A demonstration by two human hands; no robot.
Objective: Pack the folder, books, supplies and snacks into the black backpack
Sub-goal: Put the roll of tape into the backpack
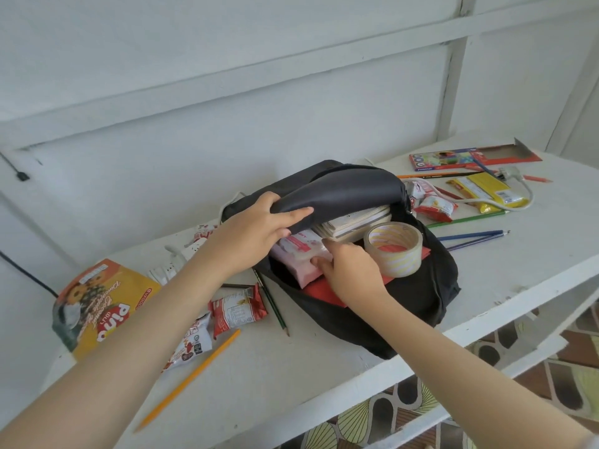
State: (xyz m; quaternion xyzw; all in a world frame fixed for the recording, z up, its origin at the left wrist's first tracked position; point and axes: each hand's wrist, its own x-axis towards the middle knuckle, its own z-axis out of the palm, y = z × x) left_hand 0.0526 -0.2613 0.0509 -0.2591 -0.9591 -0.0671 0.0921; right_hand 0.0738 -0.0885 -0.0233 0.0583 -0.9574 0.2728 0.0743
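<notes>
The black backpack lies open on the white table. My left hand grips its grey top flap and holds it up. My right hand pinches a pink-and-white packet at the mouth of the bag. Inside lie a stack of books, a roll of clear tape and a red folder underneath them.
Left of the bag lie an orange snack bag, small red-and-white snack packs, a green pencil and an orange pencil. To the right are a coloured-pencil box, a yellow packet, red snack packs, loose pencils and a white cable.
</notes>
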